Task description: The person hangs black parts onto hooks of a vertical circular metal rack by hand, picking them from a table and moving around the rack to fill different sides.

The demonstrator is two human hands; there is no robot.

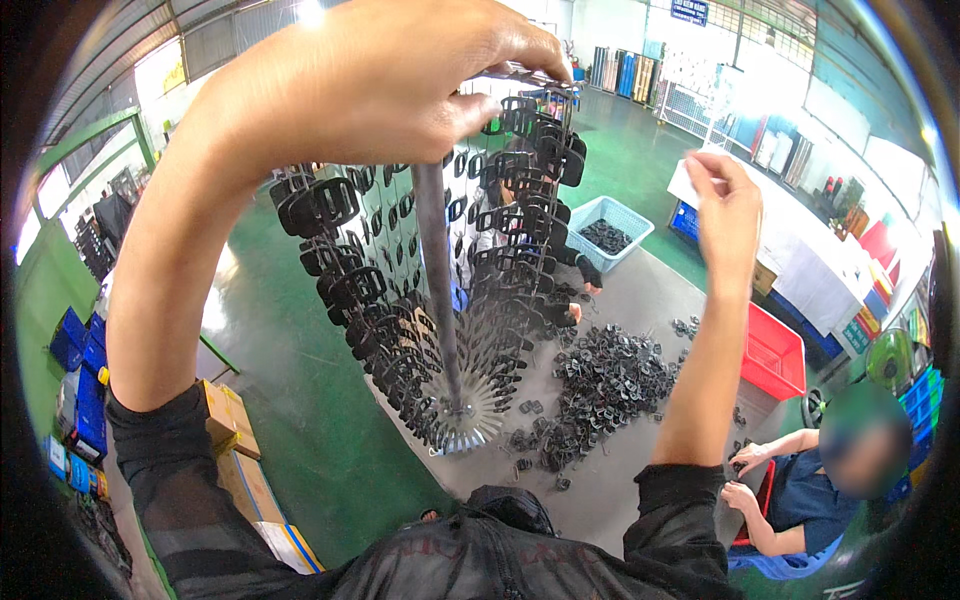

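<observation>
A tall round rack with a grey central pole [438, 280] stands before me on the table. Many black plastic buckle-like pieces [330, 203] hang in columns around it, and pale spokes fan out at its foot. My left hand [390, 85] reaches over the top, with fingers and thumb closed around the upper rim; the exact grip is partly hidden. Raised to the right, apart from the rack, is my right hand [728, 205]. Its thumb and fingers are bent together, and whatever they may hold is too small to make out.
Loose black pieces [610, 390] lie heaped on the grey table [590, 500]. Beyond are a light blue basket [638, 222] holding more pieces and a red crate [775, 350]. A co-worker [810, 500] sits at right; another's hands [575, 313] show behind the rack. Cardboard boxes [235, 420] stand left.
</observation>
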